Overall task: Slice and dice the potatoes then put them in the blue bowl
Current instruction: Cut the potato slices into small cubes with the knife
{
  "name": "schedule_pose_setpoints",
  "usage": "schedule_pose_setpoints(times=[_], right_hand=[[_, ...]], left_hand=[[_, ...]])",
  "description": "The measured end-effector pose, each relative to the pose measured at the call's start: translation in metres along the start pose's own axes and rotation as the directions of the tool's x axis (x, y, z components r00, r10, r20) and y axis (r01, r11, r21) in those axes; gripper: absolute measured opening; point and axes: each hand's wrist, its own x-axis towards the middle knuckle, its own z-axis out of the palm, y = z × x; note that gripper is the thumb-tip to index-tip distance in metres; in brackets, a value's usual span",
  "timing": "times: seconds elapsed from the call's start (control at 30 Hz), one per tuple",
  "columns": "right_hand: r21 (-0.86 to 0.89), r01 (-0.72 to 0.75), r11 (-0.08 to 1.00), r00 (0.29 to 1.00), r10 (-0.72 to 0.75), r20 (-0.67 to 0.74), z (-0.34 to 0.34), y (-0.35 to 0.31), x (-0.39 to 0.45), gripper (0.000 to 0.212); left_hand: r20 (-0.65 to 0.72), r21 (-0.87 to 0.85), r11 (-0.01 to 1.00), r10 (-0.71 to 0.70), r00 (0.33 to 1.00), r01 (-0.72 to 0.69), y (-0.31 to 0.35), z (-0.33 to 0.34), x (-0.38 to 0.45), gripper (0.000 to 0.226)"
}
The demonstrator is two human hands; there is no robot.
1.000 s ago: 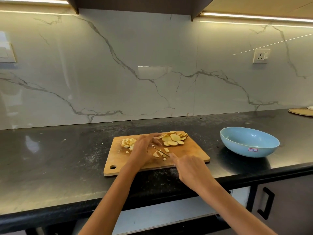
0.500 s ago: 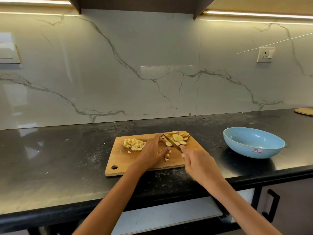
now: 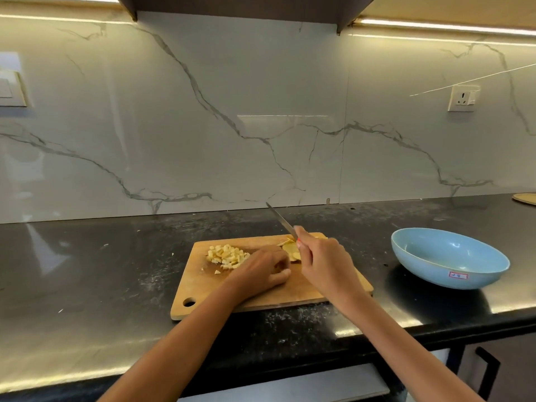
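A wooden cutting board (image 3: 203,288) lies on the black counter. A heap of diced potato (image 3: 226,256) sits at its back left. Round potato slices (image 3: 290,249) lie at the back right, partly hidden by my hands. My right hand (image 3: 324,262) grips a knife (image 3: 281,220) with its blade raised, pointing up and to the back left above the board. My left hand (image 3: 261,271) rests on the board's middle with fingers curled; what is under them is hidden. The blue bowl (image 3: 449,256) stands to the right of the board and looks empty.
A marble backsplash rises behind the counter, with a wall socket (image 3: 462,97) at the right and a switch plate (image 3: 11,88) at the left. A flat wooden item (image 3: 526,198) lies at the far right. A dark cabinet handle (image 3: 487,369) shows below the counter edge.
The knife has lifted from the board, blade now pointing up and back. My left hand slid back toward the board's middle and curled. The loose pieces near the middle have joined the diced heap.
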Motion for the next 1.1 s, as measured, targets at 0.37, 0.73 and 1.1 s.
schedule_pose_setpoints(times=[0.37, 0.73, 1.1], right_hand=[[0.221, -0.038, 0.974, 0.989, 0.069, -0.134, 0.07, 0.027, 0.086, 0.036], [0.202, -0.02, 0.979, 0.985, 0.055, -0.165, 0.062, 0.048, 0.07, 0.033], [0.178, -0.057, 0.982, 0.98, 0.089, -0.177, 0.064, 0.059, 0.071, 0.031]], left_hand=[[-0.15, 0.058, 0.945, -0.31, 0.939, 0.321, -0.057, -0.034, 0.0, 0.027], [0.176, -0.247, 0.954, -0.129, 0.976, 0.171, -0.034, -0.028, -0.009, 0.004], [-0.212, -0.035, 0.947, -0.32, 0.923, 0.32, -0.043, -0.027, -0.009, 0.03]])
